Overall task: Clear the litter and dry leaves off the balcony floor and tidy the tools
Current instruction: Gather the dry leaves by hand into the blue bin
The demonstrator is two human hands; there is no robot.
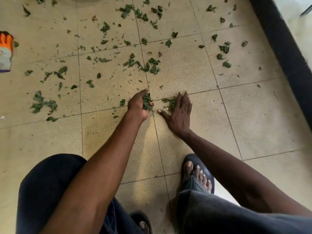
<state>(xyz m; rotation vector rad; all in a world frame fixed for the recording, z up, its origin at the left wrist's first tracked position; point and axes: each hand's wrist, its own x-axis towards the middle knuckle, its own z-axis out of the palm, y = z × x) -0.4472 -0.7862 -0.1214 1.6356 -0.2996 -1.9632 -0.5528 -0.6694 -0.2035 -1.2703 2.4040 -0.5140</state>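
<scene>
Beige tiled balcony floor (194,68), dark grout lines, black kerb (283,48) along right edge. Head view: green leaf scraps (141,64) scattered across upper tiles, thickest near centre and left. Left hand (138,106) cupped, grip curled round bunch of leaves (146,102), low over floor. Right hand (179,114) flat on tile, fingers straight, thumb spread out, touching small leaf pile (170,102). Orange-and-grey glove (5,49) lying at far left edge. Dark trousers, 2 dark sandals at bottom.
</scene>
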